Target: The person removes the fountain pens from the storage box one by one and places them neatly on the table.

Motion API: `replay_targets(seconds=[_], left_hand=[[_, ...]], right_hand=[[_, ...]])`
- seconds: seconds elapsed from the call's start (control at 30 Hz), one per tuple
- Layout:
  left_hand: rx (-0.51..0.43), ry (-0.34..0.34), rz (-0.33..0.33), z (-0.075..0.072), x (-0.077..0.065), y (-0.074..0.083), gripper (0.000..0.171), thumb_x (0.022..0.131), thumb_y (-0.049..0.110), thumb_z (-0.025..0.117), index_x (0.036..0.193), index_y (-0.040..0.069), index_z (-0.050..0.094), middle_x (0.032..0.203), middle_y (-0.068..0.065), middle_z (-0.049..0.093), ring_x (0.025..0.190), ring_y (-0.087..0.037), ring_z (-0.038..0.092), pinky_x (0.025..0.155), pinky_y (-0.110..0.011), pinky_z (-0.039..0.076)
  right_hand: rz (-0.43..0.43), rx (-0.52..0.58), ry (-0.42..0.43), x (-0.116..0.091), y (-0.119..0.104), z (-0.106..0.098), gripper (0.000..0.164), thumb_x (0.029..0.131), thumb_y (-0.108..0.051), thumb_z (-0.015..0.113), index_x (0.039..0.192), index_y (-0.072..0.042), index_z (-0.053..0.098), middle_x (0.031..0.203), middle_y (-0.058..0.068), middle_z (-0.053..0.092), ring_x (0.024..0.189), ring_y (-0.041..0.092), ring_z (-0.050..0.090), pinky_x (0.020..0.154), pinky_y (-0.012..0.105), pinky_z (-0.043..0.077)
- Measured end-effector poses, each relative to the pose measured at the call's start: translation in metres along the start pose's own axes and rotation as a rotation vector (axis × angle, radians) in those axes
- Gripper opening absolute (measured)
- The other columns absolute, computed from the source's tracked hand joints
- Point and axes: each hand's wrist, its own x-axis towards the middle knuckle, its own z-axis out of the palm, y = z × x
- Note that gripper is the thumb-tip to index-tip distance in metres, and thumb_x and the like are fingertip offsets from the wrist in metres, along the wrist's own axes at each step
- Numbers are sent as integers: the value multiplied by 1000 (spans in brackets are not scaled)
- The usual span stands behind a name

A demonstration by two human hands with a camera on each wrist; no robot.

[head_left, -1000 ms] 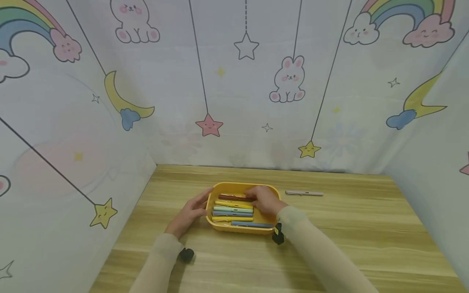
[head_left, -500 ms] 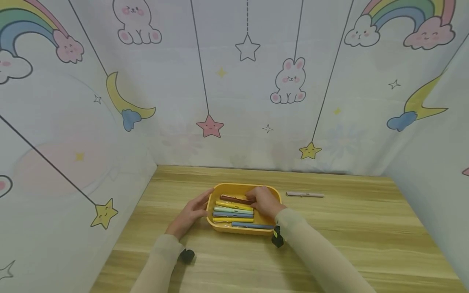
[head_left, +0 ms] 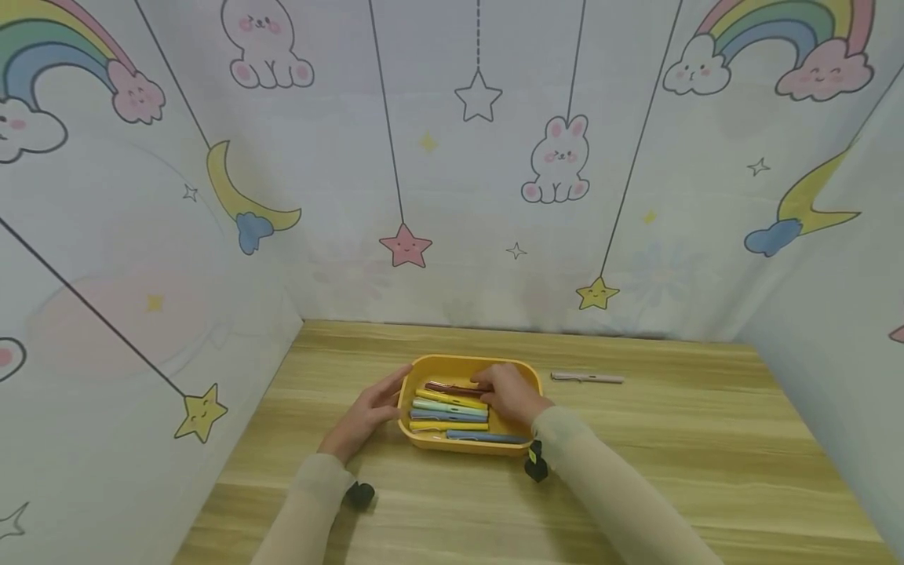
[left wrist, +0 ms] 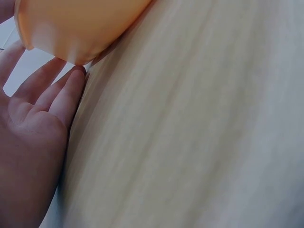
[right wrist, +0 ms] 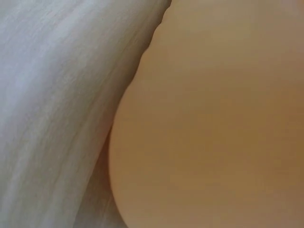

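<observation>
In the head view, a yellow plastic bin holds several pens lying side by side. My right hand reaches into its right half and pinches the right end of a dark brown pen. Below that pen lie a yellow pen, a mint green pen, a blue pen, a second yellow pen and another blue pen. My left hand touches the bin's left end with extended fingers, as the left wrist view also shows. The right wrist view has only the bin's outer wall; the right hand's fingertips are partly hidden.
A pale grey-pink pen lies on the wooden table, right of the bin. A patterned white cloth rises behind the table, with more cloth at both sides. A black wrist device hangs close to the bin's front right corner.
The brown pen has shifted slightly right and toward the upper yellow pen, its left end dropping a little nearer. Both hands stay almost where they were; the head view has tilted slightly.
</observation>
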Motion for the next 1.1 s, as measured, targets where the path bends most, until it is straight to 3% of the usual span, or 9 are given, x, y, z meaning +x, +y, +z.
replay_targets(seconds=[0.13,0.33,0.57,0.7,0.8,1.0,1.1], left_hand=[[-3,3,-8,0,0,1,78,96,0,63,166,20,34,171,-9,32,156,-40,30,124,-48,28],[-4,5,0,1,0,2,78,96,1,64,166,21,35,171,-9,32,155,-41,30,124,-56,25],[-9,8,-1,0,0,1,78,96,1,64,166,20,35,171,-10,32,155,-41,31,124,-58,23],[-14,14,-7,0,0,1,78,96,1,65,165,21,35,171,-9,33,155,-40,31,124,-56,24],[-11,15,-10,0,1,0,78,96,1,64,165,21,35,171,-8,32,155,-39,31,124,-49,27],[-15,10,-5,1,1,-1,78,96,0,64,166,19,35,171,-9,32,155,-39,31,116,-25,37],[-13,7,5,1,1,0,78,96,1,64,166,19,34,171,-9,31,155,-40,30,117,-26,37]], right_hand=[[4,9,19,-2,-1,1,30,94,2,74,123,-2,77,110,12,79,101,26,75,87,44,62],[11,31,75,-3,-5,-1,29,94,0,74,123,1,76,110,14,79,100,25,75,85,42,62],[49,-57,145,-5,-8,-2,15,94,-4,76,106,-8,82,95,3,80,78,15,66,75,37,57],[88,-74,172,-6,-8,-3,15,95,-9,77,108,-13,83,96,1,80,84,18,71,79,39,60],[105,-32,185,-8,-9,-4,22,95,-11,78,116,-12,82,104,2,81,97,22,75,86,42,62],[74,120,172,-14,-11,-6,27,94,-5,76,122,-5,78,103,4,81,97,21,76,86,39,63],[81,199,164,-17,-11,-6,29,94,-5,76,124,-5,77,105,3,80,97,18,76,86,38,63]])
